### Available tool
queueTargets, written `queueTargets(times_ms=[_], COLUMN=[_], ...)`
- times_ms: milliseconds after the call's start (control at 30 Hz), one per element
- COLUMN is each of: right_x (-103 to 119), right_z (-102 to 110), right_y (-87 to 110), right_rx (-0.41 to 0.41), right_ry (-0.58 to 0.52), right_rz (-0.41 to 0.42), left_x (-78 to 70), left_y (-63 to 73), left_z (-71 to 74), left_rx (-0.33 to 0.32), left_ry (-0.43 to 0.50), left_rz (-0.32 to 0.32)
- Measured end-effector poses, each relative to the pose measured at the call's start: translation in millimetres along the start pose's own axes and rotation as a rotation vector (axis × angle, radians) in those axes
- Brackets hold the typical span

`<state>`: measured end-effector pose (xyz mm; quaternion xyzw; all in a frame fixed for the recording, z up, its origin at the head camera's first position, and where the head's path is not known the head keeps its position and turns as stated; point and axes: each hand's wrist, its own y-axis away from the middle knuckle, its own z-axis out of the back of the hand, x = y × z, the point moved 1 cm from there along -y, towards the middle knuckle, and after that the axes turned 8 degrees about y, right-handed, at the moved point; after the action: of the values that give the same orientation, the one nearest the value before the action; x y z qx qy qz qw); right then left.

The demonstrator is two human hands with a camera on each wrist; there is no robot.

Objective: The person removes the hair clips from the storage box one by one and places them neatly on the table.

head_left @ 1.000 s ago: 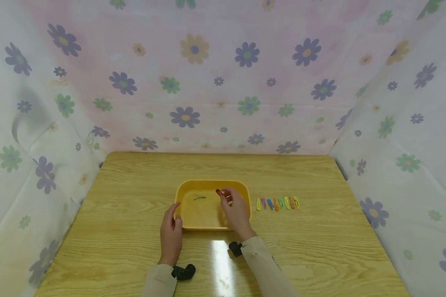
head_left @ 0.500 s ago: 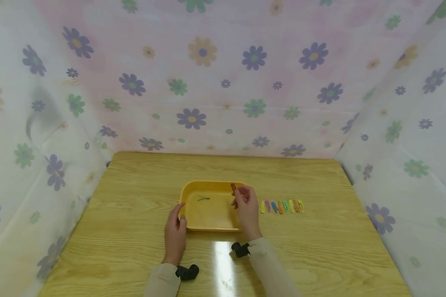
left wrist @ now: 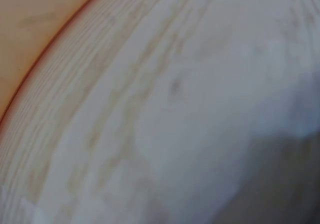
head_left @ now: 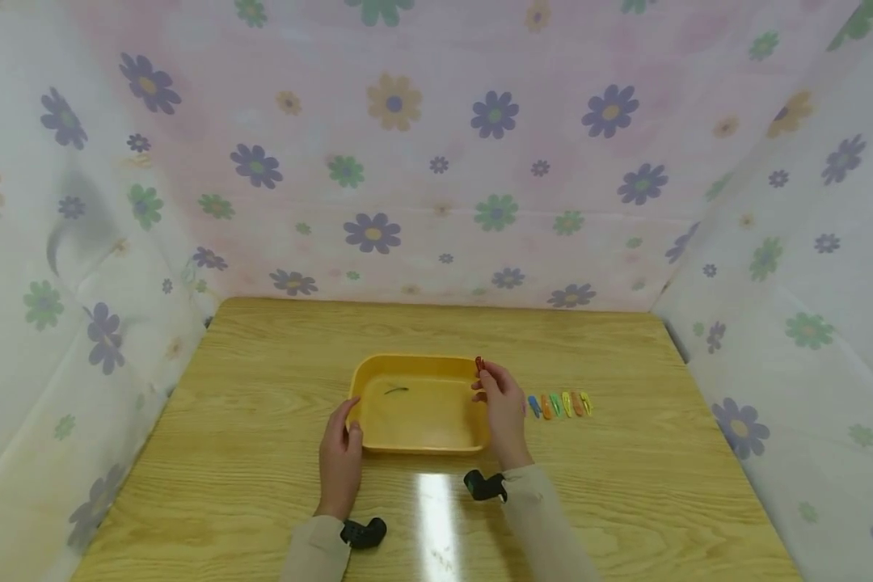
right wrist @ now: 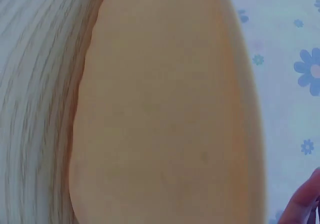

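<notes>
In the head view a yellow tray (head_left: 422, 416) lies on the wooden table. My left hand (head_left: 340, 465) holds its left front corner, fingertips at the rim. My right hand (head_left: 505, 420), raised at the tray's right end, pinches a small red snap hair clip (head_left: 479, 364) between thumb and fingers. One thin, dark greenish piece (head_left: 396, 390) lies inside the tray; its kind is unclear. To the right runs a row of colourful snap hair clips (head_left: 566, 404), its left end hidden by my right hand. In the right wrist view fingertips (right wrist: 302, 199) show at the lower right corner.
The wooden table (head_left: 626, 485) extends on all sides of the tray. Flowered cloth (head_left: 422, 186) hangs behind it and along both sides. A black wrist camera (head_left: 364, 533) sits on the left wrist, another (head_left: 484, 485) on the right.
My right hand has carried the red hair clip rightward from above the tray to its right edge, now covering the row's left end. The left hand stays at the tray's corner.
</notes>
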<state>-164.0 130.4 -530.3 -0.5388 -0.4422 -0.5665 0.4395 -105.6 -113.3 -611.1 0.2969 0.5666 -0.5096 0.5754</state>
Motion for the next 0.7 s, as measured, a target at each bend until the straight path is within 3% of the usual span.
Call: queueTargets(times_ms=[233, 567, 700], right_x=[-3.8, -16.4, -20.9], right_z=[19.0, 46.8, 51.8], right_y=[-6.0, -9.5, -11.2], right_rx=[0.003, -0.112, -0.092], right_ry=[-0.018, 0.298, 0.326], right_rz=[-0.076, -0.094, -0.110], left_x=[0.5, -1.5, -1.1], left_y=[-0.6, -0.1, -0.5], left_z=[0.1, -0.3, 1.0], left_rx=[0.001, 0.005, 0.000], left_ry=[-0.003, 0.010, 0.009], left_rz=[-0.005, 0.003, 0.009])
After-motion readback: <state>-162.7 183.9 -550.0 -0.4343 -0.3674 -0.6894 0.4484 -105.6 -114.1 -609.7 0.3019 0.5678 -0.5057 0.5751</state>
